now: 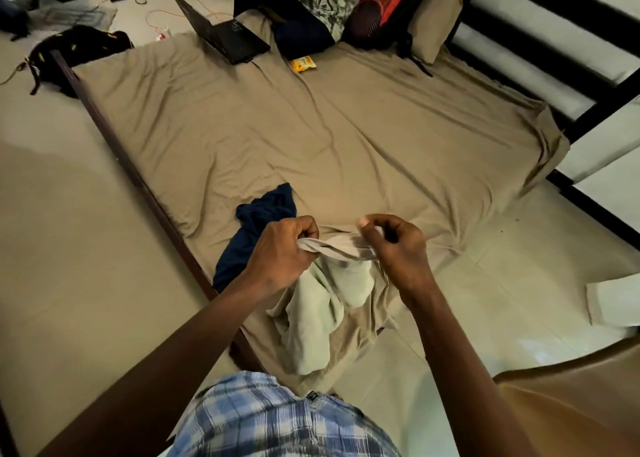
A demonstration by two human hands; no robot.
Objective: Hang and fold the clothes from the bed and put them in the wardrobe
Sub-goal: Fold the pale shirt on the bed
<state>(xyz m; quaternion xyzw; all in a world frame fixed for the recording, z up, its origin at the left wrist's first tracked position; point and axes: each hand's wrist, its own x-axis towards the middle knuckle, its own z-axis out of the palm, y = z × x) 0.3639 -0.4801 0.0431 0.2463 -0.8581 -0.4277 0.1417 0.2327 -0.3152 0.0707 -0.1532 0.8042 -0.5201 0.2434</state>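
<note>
A pale beige garment [315,314] hangs over the near corner of the bed [311,127]. My left hand [280,252] grips its top edge at the left. My right hand [398,249] pinches the same edge at the right, and the edge is stretched between the two hands. A dark blue garment [252,228] lies crumpled on the tan sheet just behind my left hand. The wardrobe is out of view.
A person sits at the far end of the bed beside an open laptop [225,34], a pillow [436,20] and a yellow packet [302,64]. A black bag [79,46] lies on the floor at far left. A brown chair [571,404] stands at near right.
</note>
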